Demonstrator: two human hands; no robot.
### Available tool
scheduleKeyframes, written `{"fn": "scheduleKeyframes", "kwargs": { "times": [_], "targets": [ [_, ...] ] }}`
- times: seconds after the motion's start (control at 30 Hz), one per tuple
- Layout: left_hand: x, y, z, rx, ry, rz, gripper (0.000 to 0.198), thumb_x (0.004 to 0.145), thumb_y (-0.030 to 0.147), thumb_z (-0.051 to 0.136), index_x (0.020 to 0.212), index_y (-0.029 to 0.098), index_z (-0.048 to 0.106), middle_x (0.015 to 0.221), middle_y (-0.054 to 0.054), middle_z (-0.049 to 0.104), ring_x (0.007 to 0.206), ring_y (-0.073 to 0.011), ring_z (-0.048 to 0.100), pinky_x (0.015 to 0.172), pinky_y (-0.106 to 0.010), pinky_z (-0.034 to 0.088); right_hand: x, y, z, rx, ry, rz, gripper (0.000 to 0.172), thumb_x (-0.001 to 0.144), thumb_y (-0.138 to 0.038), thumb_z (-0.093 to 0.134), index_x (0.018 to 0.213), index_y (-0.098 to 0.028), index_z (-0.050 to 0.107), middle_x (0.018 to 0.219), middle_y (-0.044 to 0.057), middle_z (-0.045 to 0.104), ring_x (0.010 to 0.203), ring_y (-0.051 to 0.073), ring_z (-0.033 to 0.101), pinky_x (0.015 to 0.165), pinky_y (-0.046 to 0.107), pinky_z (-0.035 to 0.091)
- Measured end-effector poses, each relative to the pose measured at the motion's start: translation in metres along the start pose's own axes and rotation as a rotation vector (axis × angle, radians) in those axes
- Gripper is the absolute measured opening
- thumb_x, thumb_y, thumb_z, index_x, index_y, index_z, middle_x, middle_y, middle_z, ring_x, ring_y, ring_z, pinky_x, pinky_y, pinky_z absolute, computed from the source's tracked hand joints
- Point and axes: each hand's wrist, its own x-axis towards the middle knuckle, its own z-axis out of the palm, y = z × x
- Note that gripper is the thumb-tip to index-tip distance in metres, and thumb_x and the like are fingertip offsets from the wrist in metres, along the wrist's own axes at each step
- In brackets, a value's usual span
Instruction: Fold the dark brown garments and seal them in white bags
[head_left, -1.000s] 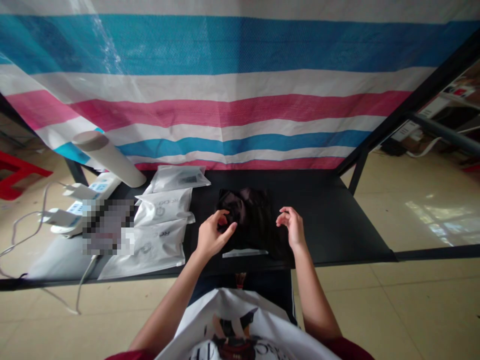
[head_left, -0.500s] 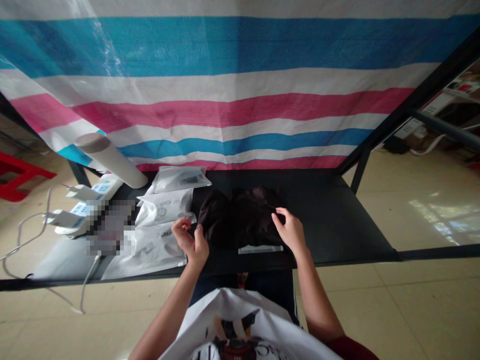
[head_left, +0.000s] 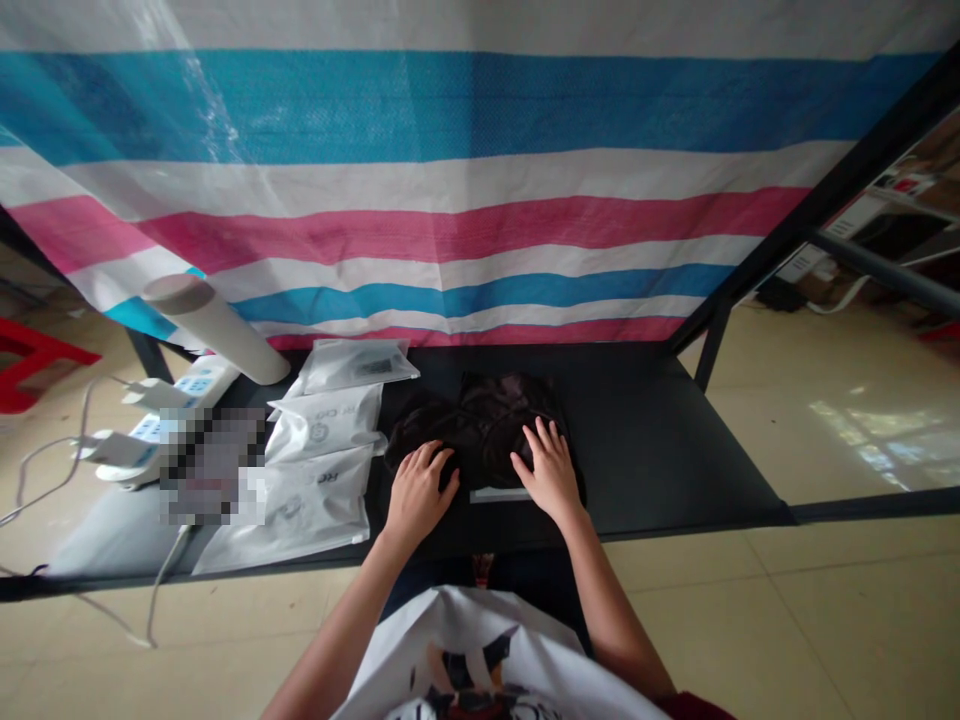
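A dark, crumpled piece of cloth (head_left: 506, 415) lies on the black table (head_left: 645, 420) in front of me. My left hand (head_left: 421, 490) rests on the left, lower part of the cloth, fingers bent and a little apart. On its right part lies my right hand (head_left: 549, 470), palm down with spread fingers. The edge of a pale, flat thing (head_left: 495, 495) shows from under the cloth, near the front edge of the table; the rest of it is hidden.
Several pale plastic bags (head_left: 326, 425) lie in a column to the left. Beyond them are a white power strip (head_left: 199, 385) with plugs and cables, a blurred-out object (head_left: 214, 460) and a pale bottle (head_left: 225, 335). A striped sheet (head_left: 450, 230) hangs behind the table.
My left hand has moved right and turned palm down onto the cloth. My right hand has shifted left and spread over it. The cloth's left part lies flatter.
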Motion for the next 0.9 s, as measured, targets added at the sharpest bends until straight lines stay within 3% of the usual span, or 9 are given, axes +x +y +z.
{"fn": "scheduleKeyframes", "kwargs": {
  "times": [0.13, 0.23, 0.37, 0.53, 0.7, 0.9],
  "targets": [
    [0.0, -0.006, 0.005, 0.041, 0.007, -0.005, 0.033, 0.093, 0.03, 0.049, 0.123, 0.022, 0.06, 0.134, -0.013, 0.057, 0.13, -0.0317, 0.049, 0.111, -0.053, 0.035, 0.003, 0.007, -0.005, 0.056, -0.001, -0.043, 0.053, 0.093, -0.042, 0.053, 0.14, -0.019, 0.052, 0.155, 0.013, 0.038, 0.147, 0.035, 0.027, 0.115, 0.057, 0.032],
    [-0.005, -0.006, 0.008, 0.028, 0.025, -0.011, 0.035, 0.092, 0.026, 0.049, 0.126, 0.023, 0.058, 0.136, -0.012, 0.056, 0.134, -0.0305, 0.047, 0.112, -0.053, 0.034, 0.0, 0.016, -0.013, 0.119, 0.024, -0.043, 0.045, 0.093, -0.038, 0.052, 0.133, -0.018, 0.059, 0.148, 0.013, 0.049, 0.142, 0.031, 0.039, 0.113, 0.051, 0.039],
    [-0.009, -0.011, 0.007, -0.032, 0.031, -0.021, 0.037, 0.088, 0.022, 0.051, 0.124, 0.024, 0.06, 0.135, -0.011, 0.057, 0.133, -0.031, 0.047, 0.113, -0.055, 0.034, -0.011, 0.03, -0.022, 0.215, 0.1, -0.01, 0.035, 0.093, -0.034, 0.05, 0.119, -0.019, 0.068, 0.13, 0.012, 0.065, 0.129, 0.027, 0.055, 0.107, 0.047, 0.046],
    [-0.012, -0.02, 0.004, -0.056, 0.001, 0.029, 0.036, 0.092, 0.025, 0.047, 0.127, 0.024, 0.058, 0.138, -0.011, 0.055, 0.135, -0.0296, 0.045, 0.113, -0.054, 0.033, -0.022, 0.041, -0.026, 0.393, 0.239, 0.025, 0.027, 0.092, -0.035, 0.051, 0.098, -0.019, 0.073, 0.112, 0.012, 0.073, 0.116, 0.027, 0.065, 0.1, 0.044, 0.051],
    [-0.014, -0.021, 0.006, -0.034, 0.015, 0.033, 0.034, 0.094, 0.028, 0.046, 0.125, 0.022, 0.058, 0.136, -0.012, 0.055, 0.134, -0.0305, 0.045, 0.111, -0.052, 0.036, -0.02, 0.045, -0.024, 0.488, 0.325, 0.124, 0.028, 0.09, -0.038, 0.052, 0.095, -0.019, 0.072, 0.104, 0.012, 0.075, 0.105, 0.027, 0.069, 0.096, 0.043, 0.052],
    [-0.014, -0.018, 0.005, -0.047, 0.044, 0.036, 0.033, 0.093, 0.028, 0.047, 0.122, 0.023, 0.061, 0.133, -0.012, 0.057, 0.13, -0.0301, 0.049, 0.11, -0.051, 0.037, -0.02, 0.048, -0.021, 0.43, 0.375, 0.198, 0.03, 0.087, -0.04, 0.053, 0.096, -0.017, 0.071, 0.104, 0.014, 0.074, 0.101, 0.028, 0.068, 0.093, 0.044, 0.051]
  ]
}}
